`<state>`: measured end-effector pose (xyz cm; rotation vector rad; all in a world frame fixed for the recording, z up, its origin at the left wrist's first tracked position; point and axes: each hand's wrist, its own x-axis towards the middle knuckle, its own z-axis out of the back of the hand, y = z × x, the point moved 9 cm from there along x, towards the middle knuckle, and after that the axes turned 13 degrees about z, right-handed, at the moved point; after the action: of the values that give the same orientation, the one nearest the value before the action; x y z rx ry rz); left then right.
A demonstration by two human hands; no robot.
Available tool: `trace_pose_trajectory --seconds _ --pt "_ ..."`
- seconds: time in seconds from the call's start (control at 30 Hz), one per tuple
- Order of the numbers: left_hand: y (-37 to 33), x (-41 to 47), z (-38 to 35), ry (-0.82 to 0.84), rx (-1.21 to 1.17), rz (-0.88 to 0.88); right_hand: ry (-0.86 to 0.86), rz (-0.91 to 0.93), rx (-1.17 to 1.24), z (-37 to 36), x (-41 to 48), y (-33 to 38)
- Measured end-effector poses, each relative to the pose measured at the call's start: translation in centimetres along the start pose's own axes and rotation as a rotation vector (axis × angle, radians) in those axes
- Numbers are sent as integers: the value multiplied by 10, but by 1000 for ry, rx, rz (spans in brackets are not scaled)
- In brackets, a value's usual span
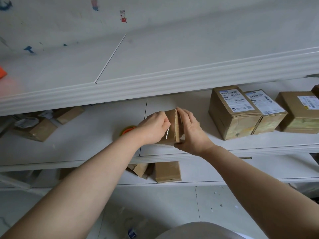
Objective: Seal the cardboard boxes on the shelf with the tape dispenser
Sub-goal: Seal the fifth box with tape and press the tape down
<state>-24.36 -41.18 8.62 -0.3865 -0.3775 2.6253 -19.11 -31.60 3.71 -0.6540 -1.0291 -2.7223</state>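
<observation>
White shelving fills the view, and at the front edge of its middle shelf, near the middle, my left hand has its fingers curled, pinching what looks like a strip of clear tape against the small cardboard box. My right hand clamps the box's right side, fingers up the wall, thumb at the near bottom corner. I should pull the tape taut, centre it on the seam, then rub it flat so no wrinkle lifts. The orange tape dispenser lies just behind my left wrist. Labelled boxes stand toward the shelf's right end.
</observation>
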Motion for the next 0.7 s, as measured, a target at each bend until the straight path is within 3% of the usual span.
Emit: trace_pose_trajectory --seconds 0.1,0.23,0.5,0.7 --pt "16 1 -4 82 -247 30 -21 -91 26 5 1 -15" --pt "16 -1 9 -87 -300 -81 -21 -115 33 8 2 -20" --pt "1 2 12 -178 -165 -111 34 -36 -9 -2 7 -7" --pt "-7 1 6 -128 169 -123 63 10 -114 1 8 4"
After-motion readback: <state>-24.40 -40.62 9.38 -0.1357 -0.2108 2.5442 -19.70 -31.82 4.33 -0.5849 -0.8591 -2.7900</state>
